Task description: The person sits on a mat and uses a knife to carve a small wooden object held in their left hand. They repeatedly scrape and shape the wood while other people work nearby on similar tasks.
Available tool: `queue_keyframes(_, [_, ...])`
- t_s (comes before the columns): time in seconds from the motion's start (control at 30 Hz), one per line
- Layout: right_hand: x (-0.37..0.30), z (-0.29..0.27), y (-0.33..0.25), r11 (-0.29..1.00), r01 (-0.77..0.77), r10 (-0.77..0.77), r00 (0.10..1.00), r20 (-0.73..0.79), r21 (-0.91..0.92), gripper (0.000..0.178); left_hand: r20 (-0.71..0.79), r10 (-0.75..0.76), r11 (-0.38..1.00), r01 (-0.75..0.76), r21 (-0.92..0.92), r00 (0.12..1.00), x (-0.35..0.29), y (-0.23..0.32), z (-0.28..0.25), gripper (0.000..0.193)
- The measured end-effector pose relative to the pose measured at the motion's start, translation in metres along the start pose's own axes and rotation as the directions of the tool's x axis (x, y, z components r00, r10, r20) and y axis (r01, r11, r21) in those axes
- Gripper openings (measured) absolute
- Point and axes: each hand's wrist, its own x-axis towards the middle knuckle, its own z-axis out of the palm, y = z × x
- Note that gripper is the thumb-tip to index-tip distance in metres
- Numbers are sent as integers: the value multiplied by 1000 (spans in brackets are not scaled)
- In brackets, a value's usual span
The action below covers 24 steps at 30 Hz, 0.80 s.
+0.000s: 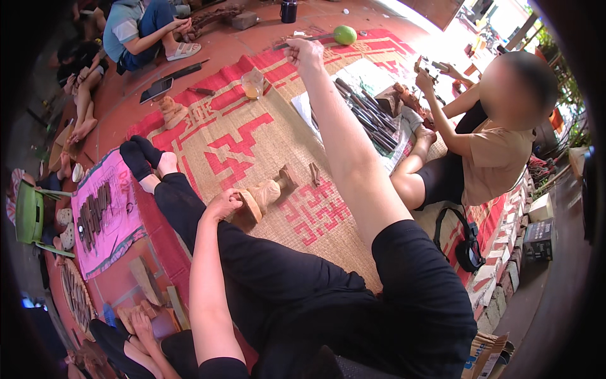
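Resting by my thigh, my left hand (224,205) grips the base end of a carved wooden figurine (265,194). The figurine lies on its side over the woven mat (271,136), with a darker wooden piece at its far end. My right arm stretches far forward across the mat. At its end my right hand (304,55) is closed with curled fingers, close to the mat's far edge; what it holds, if anything, is too small to make out. Right of that forearm lie many dark carving chisels (366,114) on a sheet.
A green round fruit (344,35) and a dark tumbler (288,11) stand beyond. Nearer are a glass (252,85), another carving (172,112) and a phone (156,90). At right a person (499,132) works with both hands. More tools (95,218) lie on pink cloth at left.
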Motion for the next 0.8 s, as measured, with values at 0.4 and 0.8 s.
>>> queue_keyframes(0.4, [-233,-126,106,863,-505,501,858,-113,-5,15,-52,27,1000,-26,16,998,-15,16,5,59])
queue_keyframes(0.8, [-316,-141,154,638,-766,763,643,-71,-80,26,-153,0,769,97,631,988,9,44,31,94])
